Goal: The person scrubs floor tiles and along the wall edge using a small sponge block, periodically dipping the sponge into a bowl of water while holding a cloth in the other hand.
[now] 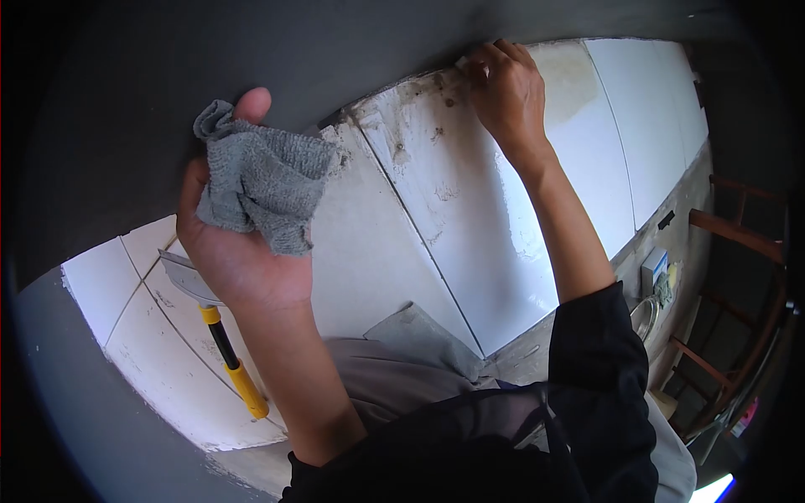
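Observation:
My left hand is raised palm toward me, closed around a crumpled grey cloth. The thumb sticks out above the cloth, and most fingers are hidden behind it. My right hand reaches to the seam where white tiles meet a dark grey surface. Its fingers are curled together, with a small whitish bit at their tips that I cannot make out. Below that hand, a white tile carries brown spots and wet smears along its upper edge. Close by my left wrist lies a wide-bladed scraper with a yellow and black handle.
A grey sheet or cloth lies on the tiles near my lap. The dark grey surface runs across the top. Off to the right are a reddish-brown frame, a small blue and white box and a round clear rim.

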Tool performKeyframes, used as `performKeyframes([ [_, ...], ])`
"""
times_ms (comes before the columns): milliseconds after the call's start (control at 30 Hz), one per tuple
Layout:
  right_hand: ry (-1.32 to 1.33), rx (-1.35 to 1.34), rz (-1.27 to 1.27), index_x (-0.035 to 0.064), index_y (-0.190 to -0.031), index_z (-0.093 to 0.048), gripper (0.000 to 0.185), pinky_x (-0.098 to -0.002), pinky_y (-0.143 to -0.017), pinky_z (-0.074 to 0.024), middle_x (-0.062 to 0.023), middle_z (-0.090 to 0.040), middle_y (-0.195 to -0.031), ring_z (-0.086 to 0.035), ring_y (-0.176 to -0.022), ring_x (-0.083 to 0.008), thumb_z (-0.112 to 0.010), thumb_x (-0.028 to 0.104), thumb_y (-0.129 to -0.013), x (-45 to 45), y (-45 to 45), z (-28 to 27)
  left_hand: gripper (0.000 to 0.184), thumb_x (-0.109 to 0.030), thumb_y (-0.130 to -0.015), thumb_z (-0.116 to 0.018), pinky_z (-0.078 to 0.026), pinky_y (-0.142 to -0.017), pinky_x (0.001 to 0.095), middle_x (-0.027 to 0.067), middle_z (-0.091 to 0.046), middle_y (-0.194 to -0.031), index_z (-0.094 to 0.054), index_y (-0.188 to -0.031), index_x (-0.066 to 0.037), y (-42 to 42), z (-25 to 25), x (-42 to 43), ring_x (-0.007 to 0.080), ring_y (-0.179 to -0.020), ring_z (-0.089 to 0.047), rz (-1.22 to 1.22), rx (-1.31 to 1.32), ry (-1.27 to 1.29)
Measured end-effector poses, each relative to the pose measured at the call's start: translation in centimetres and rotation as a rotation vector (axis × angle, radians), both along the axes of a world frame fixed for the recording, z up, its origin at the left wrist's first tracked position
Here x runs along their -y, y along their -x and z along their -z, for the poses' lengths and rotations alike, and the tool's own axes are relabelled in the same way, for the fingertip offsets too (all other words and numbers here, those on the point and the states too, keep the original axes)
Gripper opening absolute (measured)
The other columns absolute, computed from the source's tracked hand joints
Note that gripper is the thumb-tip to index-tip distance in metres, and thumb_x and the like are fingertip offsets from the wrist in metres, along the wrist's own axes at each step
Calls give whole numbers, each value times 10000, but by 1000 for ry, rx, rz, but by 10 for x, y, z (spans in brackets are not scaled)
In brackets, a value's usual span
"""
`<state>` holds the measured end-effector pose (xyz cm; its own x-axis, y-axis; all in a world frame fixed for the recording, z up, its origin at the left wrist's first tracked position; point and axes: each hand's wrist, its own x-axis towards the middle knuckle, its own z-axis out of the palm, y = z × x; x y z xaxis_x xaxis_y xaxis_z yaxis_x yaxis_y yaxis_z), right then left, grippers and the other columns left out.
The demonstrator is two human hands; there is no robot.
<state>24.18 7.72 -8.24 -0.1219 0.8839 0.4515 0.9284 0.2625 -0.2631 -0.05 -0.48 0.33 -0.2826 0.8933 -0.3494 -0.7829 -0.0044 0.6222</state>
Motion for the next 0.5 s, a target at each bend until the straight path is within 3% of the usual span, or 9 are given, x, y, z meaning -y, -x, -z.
performKeyframes([
  [500,20,-89,-329,97,-888,-733,160,-329,-736,-523,-31,-649,-802,-582,-802,-222,-725,40,-738,-7,-21,0,399,-224,-1015,-381,-416,-776,312,71,-519,-770,-596,-1169,75,-3,-2,0,139,-697,-507,-3,-51,11],
])
